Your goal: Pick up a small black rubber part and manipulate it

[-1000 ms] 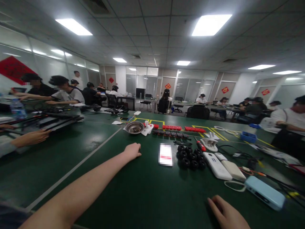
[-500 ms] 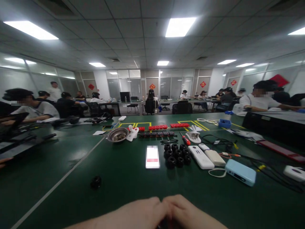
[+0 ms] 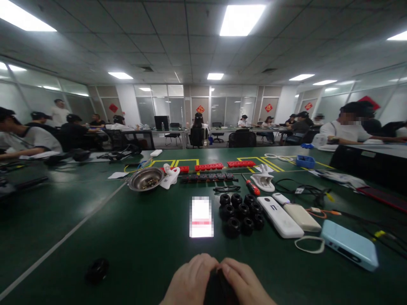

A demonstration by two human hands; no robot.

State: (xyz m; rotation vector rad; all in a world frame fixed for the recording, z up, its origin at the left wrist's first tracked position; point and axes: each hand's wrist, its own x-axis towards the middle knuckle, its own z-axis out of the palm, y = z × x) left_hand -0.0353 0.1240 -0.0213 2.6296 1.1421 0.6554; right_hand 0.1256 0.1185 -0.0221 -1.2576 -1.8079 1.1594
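My left hand (image 3: 190, 279) and my right hand (image 3: 244, 279) meet at the bottom centre, fingers curled and fingertips nearly touching. Between them is a dark thing (image 3: 219, 290); mostly covered by the hands, its kind cannot be made out. Beyond my hands a bright phone-like screen (image 3: 201, 218), blurred out, lies on the green table (image 3: 143, 237). To its right stand several black, round, ring-shaped pieces (image 3: 243, 210) in a cluster. One more black round piece (image 3: 97, 270) sits apart, left of my left hand.
Farther back are a metal bowl (image 3: 146, 178) with small brass-coloured parts, red strips (image 3: 209, 167), a dark strip (image 3: 208, 177) and a red screwdriver (image 3: 252, 186). On the right lie a white power bank (image 3: 280, 216), a light-blue one (image 3: 349, 243) and cables (image 3: 299, 186). Co-workers sit around.
My view has shifted forward and down, so the table things look nearer. My hands have turned more upright, and more of the dark thing between them shows.
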